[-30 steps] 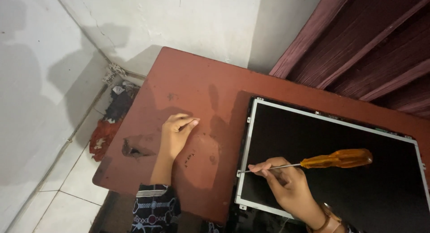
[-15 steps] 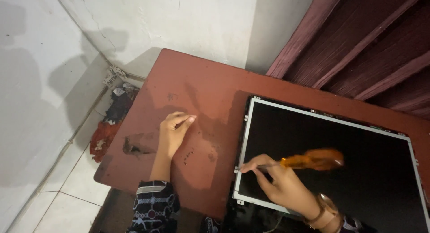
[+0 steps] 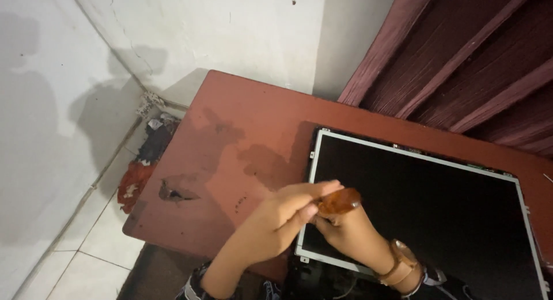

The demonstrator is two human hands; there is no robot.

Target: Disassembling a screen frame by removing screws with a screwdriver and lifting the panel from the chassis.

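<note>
A flat black display panel (image 3: 426,202) with a thin metal frame lies on a reddish-brown table (image 3: 253,133). Above its near left corner my right hand (image 3: 345,234) grips a screwdriver with an amber handle (image 3: 339,201), the handle pointing toward the camera and the shaft hidden. My left hand (image 3: 282,216) has come over from the left, and its fingertips touch the top of that handle. A watch with a brown strap sits on my right wrist (image 3: 403,259).
The table stands in a corner of white walls, with a dark red curtain (image 3: 461,63) behind the panel. Dark and red rags (image 3: 141,167) lie on the tiled floor left of the table. A chipped patch (image 3: 173,191) marks the tabletop near its left edge.
My left hand has lifted off the tabletop and moved right to the screwdriver handle. My right hand has turned the screwdriver from lying across the panel to standing on end.
</note>
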